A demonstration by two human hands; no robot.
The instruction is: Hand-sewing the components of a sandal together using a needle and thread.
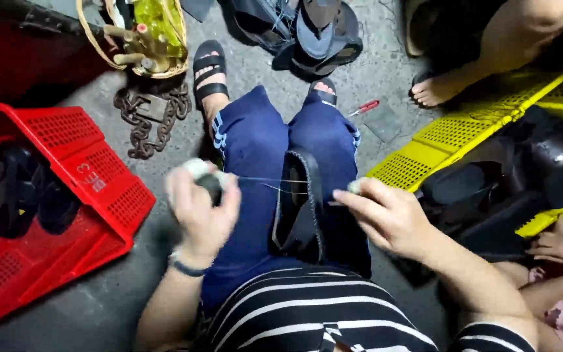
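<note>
Shoe upper (299, 208), black, lies on my lap between my hands, long axis running near to far. Thread (272, 180) stretches left to right across it. My left hand (198, 207) grips a blurred dark tool; my right hand (386, 215) pinches at the upper's edge, nearer. Red crate (92, 176) with white lettering left; yellow crate (425, 153) right.

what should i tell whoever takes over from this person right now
Left hand: closed on a small dark tool with pale binding, blurred, thread running from it.
Right hand: pinching at the edge of the dark shoe that lies on the lap.
Thread stretches taut between left hand and shoe.
Red crate on the left holds dark shoes; yellow crate on the right holds more.
Done: stitching under way on this shoe.
Left: cannot tell how much of the edge remains.
</note>
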